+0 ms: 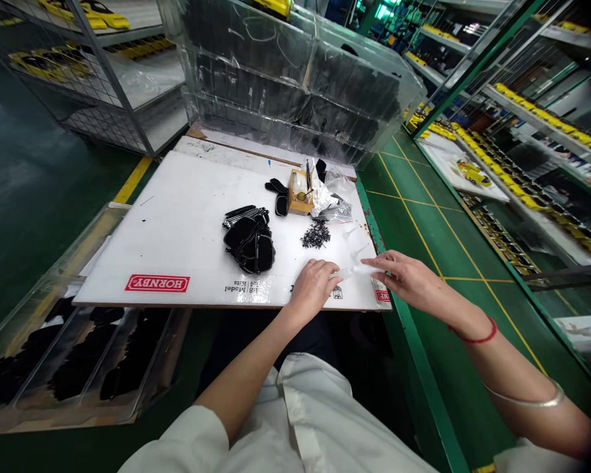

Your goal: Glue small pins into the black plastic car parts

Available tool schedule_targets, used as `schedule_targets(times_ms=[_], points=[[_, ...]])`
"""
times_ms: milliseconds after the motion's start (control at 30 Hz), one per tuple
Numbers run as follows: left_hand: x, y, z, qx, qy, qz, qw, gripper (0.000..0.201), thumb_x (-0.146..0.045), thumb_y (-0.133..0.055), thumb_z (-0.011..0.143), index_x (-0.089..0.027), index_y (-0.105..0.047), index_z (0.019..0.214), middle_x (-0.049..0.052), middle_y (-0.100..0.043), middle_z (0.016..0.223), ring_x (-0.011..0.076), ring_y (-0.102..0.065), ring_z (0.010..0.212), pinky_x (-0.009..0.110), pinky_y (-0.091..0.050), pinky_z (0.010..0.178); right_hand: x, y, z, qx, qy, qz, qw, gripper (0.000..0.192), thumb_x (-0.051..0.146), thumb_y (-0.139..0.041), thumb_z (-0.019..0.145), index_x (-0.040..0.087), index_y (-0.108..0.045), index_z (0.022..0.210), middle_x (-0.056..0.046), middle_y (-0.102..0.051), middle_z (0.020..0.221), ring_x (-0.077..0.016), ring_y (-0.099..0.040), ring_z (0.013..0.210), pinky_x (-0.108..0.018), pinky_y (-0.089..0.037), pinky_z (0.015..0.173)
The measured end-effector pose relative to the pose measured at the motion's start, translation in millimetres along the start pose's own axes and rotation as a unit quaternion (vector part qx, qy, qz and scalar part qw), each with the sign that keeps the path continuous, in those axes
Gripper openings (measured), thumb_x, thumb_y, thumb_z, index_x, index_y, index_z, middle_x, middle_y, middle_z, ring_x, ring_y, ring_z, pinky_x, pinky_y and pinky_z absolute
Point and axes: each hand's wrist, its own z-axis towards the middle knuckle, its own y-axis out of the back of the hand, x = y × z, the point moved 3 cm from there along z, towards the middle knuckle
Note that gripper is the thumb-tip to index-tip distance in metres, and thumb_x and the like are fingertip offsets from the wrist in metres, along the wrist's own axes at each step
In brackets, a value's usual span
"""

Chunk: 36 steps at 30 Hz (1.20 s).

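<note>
At the board's near right edge, my left hand [314,288] and my right hand [408,277] are closed on the two ends of a slim translucent white plastic tube [353,270]. Its exact kind is hard to make out, and my fingers hide both ends. Just beyond it, small clear pointed nozzles [357,252] lie on the white board [187,217]. Farther off is a heap of tiny black parts [316,234]. To the left of my left hand sits a pile of glossy black oval-shaped parts [250,240].
A small yellow box [300,192] holding tools stands near crumpled plastic bags [339,203]. Clear stacked bins [295,72] rise behind the board. A divided tray [73,368] of black parts sits low on the left. Racks with yellow model bodies [546,112] line the right.
</note>
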Motion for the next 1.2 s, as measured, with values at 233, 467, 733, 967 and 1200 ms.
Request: schedule_targets(times_ms=[233, 467, 733, 967, 1200], points=[[0.7, -0.2, -1.0, 0.0, 0.003, 0.0, 1.0, 0.016, -0.03, -0.054, 0.088, -0.018, -0.06, 0.097, 0.003, -0.066, 0.095, 0.0196, -0.056, 0.09, 0.034, -0.044, 0.089, 0.6, 1.4, -0.4, -0.004, -0.001, 0.011, 1.0, 0.037, 0.024, -0.041, 0.092, 0.019, -0.053, 0.127, -0.009, -0.056, 0.103, -0.0179, -0.059, 0.087, -0.032, -0.049, 0.077], [0.4, -0.1, -0.7, -0.003, -0.001, -0.006, 1.0, 0.015, -0.029, -0.054, 0.088, -0.019, -0.06, 0.098, 0.004, -0.066, 0.095, 0.0196, -0.057, 0.089, 0.035, -0.044, 0.089, 1.6, 2.5, 0.4, -0.009, 0.008, 0.002, 1.0, 0.038, 0.025, -0.039, 0.092, 0.021, -0.053, 0.127, -0.01, -0.058, 0.102, -0.0193, -0.06, 0.086, -0.033, -0.051, 0.075], [2.2, -1.4, -0.7, 0.001, 0.001, -0.007, 1.0, 0.016, -0.03, -0.055, 0.088, -0.018, -0.059, 0.098, 0.004, -0.066, 0.095, 0.019, -0.057, 0.09, 0.034, -0.044, 0.088, 1.7, 2.5, 1.1, -0.005, 0.009, -0.005, 1.0, 0.037, 0.024, -0.04, 0.092, 0.023, -0.053, 0.126, -0.009, -0.058, 0.103, -0.019, -0.06, 0.087, -0.031, -0.051, 0.075], [2.2, -1.5, -0.8, 0.002, 0.005, -0.005, 1.0, 0.017, -0.031, -0.054, 0.088, -0.018, -0.06, 0.098, 0.004, -0.066, 0.095, 0.0196, -0.057, 0.09, 0.034, -0.044, 0.088, 1.9, 2.4, 0.7, 0.0, 0.009, -0.005, 1.0, 0.037, 0.024, -0.04, 0.092, 0.022, -0.052, 0.128, -0.009, -0.057, 0.104, -0.0188, -0.059, 0.088, -0.032, -0.051, 0.076], [0.9, -0.3, -0.3, 0.003, 0.008, -0.002, 1.0, 0.016, -0.03, -0.055, 0.088, -0.018, -0.06, 0.097, 0.004, -0.066, 0.094, 0.0204, -0.056, 0.09, 0.035, -0.044, 0.088, 3.5, 4.4, 2.0, -0.007, 0.023, -0.007, 1.0, 0.038, 0.024, -0.04, 0.091, 0.023, -0.053, 0.127, -0.01, -0.058, 0.102, -0.0192, -0.06, 0.086, -0.033, -0.052, 0.076]])
